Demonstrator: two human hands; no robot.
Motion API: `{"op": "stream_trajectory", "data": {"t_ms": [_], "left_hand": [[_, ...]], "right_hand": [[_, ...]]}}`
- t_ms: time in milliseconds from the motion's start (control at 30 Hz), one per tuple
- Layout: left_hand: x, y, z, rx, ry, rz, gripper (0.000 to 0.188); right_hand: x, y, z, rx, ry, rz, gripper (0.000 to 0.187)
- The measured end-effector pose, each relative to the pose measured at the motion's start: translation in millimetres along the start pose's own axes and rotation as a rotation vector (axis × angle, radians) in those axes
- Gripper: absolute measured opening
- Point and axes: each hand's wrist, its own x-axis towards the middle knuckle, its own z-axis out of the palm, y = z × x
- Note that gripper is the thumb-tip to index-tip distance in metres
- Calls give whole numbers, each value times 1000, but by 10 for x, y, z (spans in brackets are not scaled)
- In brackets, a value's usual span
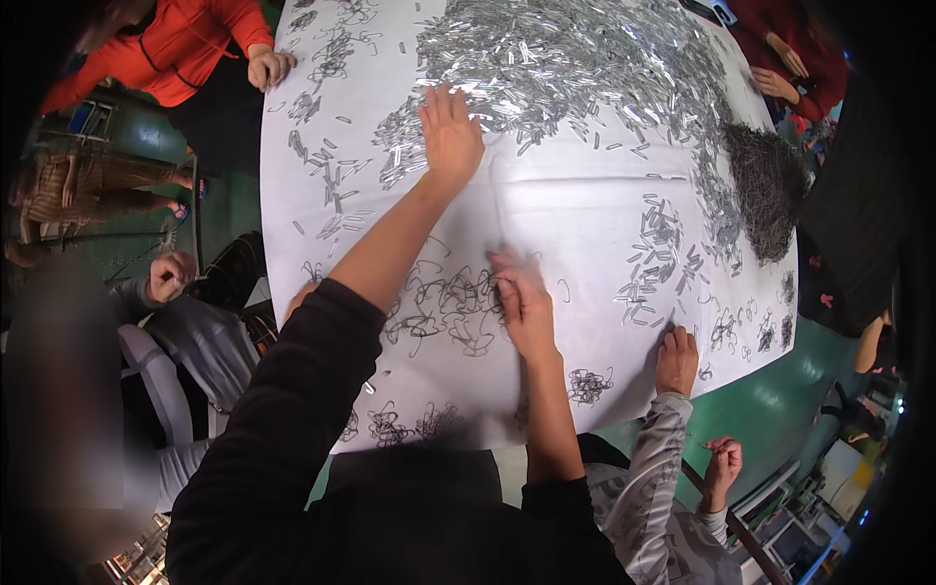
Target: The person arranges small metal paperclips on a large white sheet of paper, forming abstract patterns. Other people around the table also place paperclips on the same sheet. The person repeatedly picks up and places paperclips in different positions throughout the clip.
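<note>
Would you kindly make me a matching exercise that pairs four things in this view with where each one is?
Things
1. Left hand
2. Right hand
3. Dense dark heap
4. Orange-red jacket

Places
A. Toward the picture's upper left corner
B. Beside loose curved dark wires, near the picture's middle
C. Along the right side of the white tabletop
D. At the near edge of the large silver pile

Pairs: 1-D, 2-B, 3-C, 4-A

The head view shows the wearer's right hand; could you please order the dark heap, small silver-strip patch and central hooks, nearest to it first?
1. Central hooks, left of the right hand.
2. Small silver-strip patch, right side.
3. Dark heap, farthest right.
</note>
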Motion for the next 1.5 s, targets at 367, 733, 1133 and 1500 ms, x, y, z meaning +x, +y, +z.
{"op": "stream_trajectory", "data": {"t_ms": [367, 733, 1133, 1500], "left_hand": [[11, 356, 325, -178, -231, 201, 44], [-885, 895, 54, -253, -600, 779, 51], [-551, 876, 442, -145, -444, 495, 58], [-1436, 1158, -372, -307, -715, 827, 63]], "right_hand": [[-178, 259, -28, -203, 52, 21, 5], [-536, -188, 195, -41, -142, 2, 12], [-611, -234, -317, 136, 190, 215, 7], [-938, -315, -488, 135, 366, 335, 10]]}}
